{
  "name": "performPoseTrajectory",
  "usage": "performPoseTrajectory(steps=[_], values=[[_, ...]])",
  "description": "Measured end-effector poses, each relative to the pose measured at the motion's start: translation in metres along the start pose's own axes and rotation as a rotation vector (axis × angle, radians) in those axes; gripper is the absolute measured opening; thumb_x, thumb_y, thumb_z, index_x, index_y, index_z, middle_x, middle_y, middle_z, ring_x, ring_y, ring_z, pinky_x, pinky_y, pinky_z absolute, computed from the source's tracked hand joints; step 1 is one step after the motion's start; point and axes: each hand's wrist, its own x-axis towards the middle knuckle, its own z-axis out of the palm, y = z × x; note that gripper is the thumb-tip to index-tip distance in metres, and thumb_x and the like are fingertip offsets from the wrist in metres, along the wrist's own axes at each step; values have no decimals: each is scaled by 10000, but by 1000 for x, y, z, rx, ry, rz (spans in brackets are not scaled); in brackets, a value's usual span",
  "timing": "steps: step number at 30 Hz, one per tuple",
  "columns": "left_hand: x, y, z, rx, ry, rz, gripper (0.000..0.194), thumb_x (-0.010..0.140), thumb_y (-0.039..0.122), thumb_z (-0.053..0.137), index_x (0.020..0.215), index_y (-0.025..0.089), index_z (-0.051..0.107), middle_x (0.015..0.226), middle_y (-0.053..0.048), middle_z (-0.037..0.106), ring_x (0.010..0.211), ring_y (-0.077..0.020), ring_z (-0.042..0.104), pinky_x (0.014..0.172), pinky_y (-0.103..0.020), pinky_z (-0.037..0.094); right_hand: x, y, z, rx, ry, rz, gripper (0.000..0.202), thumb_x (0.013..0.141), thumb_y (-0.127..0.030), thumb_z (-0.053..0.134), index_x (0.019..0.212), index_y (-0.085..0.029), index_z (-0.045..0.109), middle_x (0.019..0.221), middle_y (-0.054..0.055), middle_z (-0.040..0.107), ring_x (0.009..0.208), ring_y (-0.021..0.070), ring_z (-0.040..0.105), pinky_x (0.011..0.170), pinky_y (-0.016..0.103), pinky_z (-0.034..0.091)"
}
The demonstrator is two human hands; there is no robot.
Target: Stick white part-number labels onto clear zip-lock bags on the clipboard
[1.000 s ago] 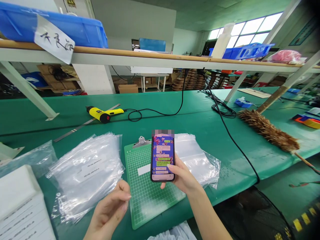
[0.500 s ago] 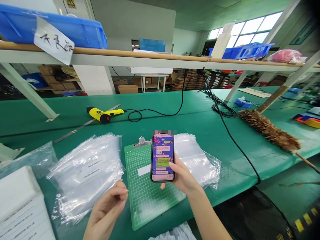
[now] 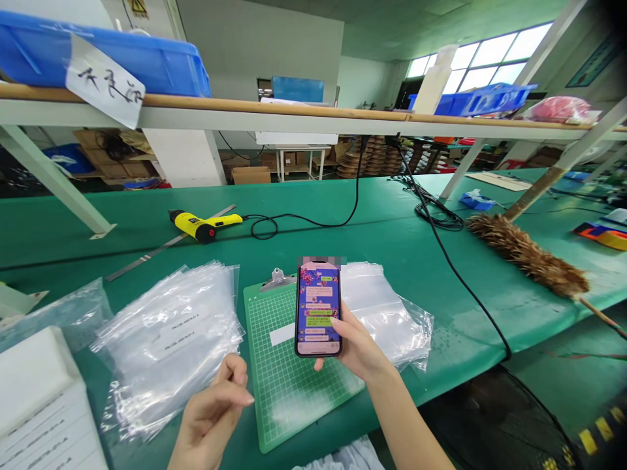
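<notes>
Phone (image 3: 318, 308) upright in the right hand (image 3: 360, 349) above the green cutting mat (image 3: 294, 378).

Head view: right hand is wrapped around the phone's lower edge, thumb resting on the lit screen, chat bubbles showing. Left hand (image 3: 213, 418) hangs empty over the near edge of the green table (image 3: 392, 241), fingers loosely curled, just beside the stack of clear plastic bags (image 3: 169, 339). A second pile of clear bags (image 3: 392, 313) lies behind the phone on the mat's right side. Farther back lie a yellow tool (image 3: 200, 224) with a black cord (image 3: 441, 251), and a feather duster (image 3: 529, 258) at right. Blue bins (image 3: 147, 59) sit on the shelf overhead.
</notes>
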Motion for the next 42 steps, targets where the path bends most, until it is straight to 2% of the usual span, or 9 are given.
performPoseTrajectory(steps=[2,5,10,18,21,28,32,37,42], values=[[0,0,1,-6,68,-13,32,778,254,642,785,267,671,789,-27,436,746,-144,405,657,-241,375,0,0,0,2,1,-2,560,853,-278,554,1343,-285,283,1156,95,551,883,240,637,509,282,585],[-1,-1,0,-41,120,-57,69,780,283,640,846,267,650,766,-15,425,708,-136,408,645,-242,373,0,0,0,5,6,-2,564,849,-281,560,1339,-282,283,1149,92,556,881,238,637,505,278,584],[0,-3,-7,17,-36,-112,134,863,251,517,904,289,639,767,-21,439,695,-141,437,615,-243,383,0,-1,1,-5,15,4,549,853,-279,554,1334,-281,290,1158,95,551,900,244,634,507,278,585],[-3,-15,-11,101,-55,23,168,871,217,492,865,275,649,818,-44,447,768,-160,419,626,-227,393,1,0,0,-6,-2,-7,508,847,-273,558,1303,-285,335,1142,85,559,894,238,634,502,278,586],[-4,-19,-12,105,-53,15,167,863,218,504,827,270,659,825,-40,423,738,-148,402,589,-211,373,1,0,-1,-11,-11,-13,500,836,-264,570,1286,-276,351,1140,87,561,889,235,635,505,276,586],[0,-10,-1,75,96,-50,72,761,297,652,822,261,665,791,-35,446,711,-156,402,596,-228,364,1,-1,0,-113,-13,-30,623,705,-162,694,1236,-250,380,1070,75,595,852,215,641,526,264,587],[2,-6,4,48,107,-100,100,807,302,590,831,249,671,736,-31,447,657,-152,385,553,-235,325,1,-1,2,-195,22,-19,672,672,-135,726,1230,-260,375,1065,58,592,877,206,629,548,258,585],[6,-1,12,145,90,-150,200,772,380,620,910,250,683,1000,-73,545,939,-226,464,767,-275,383,1,1,5,-199,28,-24,781,656,-143,740,1294,-283,312,1062,51,591,856,193,624,546,257,579],[27,7,38,80,122,-310,394,844,439,508,1209,294,541,1287,-44,494,1236,-247,358,953,-310,330,-1,7,10,-95,-53,-9,741,687,-146,695,1305,-275,306,1142,76,568,909,214,616,572,276,579]])
